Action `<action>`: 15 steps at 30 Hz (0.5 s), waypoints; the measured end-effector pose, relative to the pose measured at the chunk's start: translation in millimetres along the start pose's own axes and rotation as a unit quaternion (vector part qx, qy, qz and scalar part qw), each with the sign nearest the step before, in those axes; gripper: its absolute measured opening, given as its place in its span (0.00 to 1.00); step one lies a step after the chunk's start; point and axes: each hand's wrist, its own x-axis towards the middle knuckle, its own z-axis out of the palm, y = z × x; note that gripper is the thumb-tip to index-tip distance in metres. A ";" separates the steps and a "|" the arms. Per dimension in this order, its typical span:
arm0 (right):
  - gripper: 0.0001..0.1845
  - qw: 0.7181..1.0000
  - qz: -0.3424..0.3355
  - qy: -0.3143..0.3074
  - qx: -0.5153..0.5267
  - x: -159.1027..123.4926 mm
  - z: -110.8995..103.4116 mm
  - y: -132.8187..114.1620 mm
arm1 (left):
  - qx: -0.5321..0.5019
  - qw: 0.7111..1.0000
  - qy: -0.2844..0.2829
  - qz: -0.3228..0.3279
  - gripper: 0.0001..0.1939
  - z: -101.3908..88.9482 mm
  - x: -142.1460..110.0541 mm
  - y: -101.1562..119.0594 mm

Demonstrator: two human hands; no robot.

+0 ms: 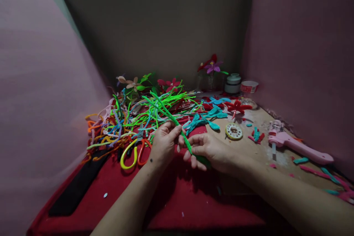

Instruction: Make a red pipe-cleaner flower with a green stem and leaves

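Your left hand [165,142] and right hand [206,147] pinch green sticks [187,143]; the cup [249,83] has a label [249,89] too tiny to read.

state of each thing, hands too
Bright green fuzzy stems: held
Left hand: pinching stems
Right hand: pinching stems
Yellow and red looped handles: spread apart
Pink plastic glue gun: on its side
Yellow round disc: flat
Long black strip: flat
Grey round jar: upright

The desk [91,210] has a red covering. A black strip [77,188] lies at left; yellow-and-red-handled scissors [135,155] rest to its right. A brown board [260,151] bears a pink glue gun [301,148] and yellow-rimmed disc [234,136]. Behind, a lidded jar [232,84] stands beside a tub [249,87].
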 end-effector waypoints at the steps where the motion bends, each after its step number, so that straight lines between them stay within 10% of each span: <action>1: 0.11 1.000 0.001 -0.002 0.008 -0.4 0.8 0.5 | 0.004 1.000 0.001 -0.002 0.09 0.0 -0.2 -0.1; 15: 0.04 0.998 0.042 0.046 -0.028 -0.9 4.6 -0.5 | 0.015 1.000 0.017 0.010 0.09 -4.4 3.4 3.3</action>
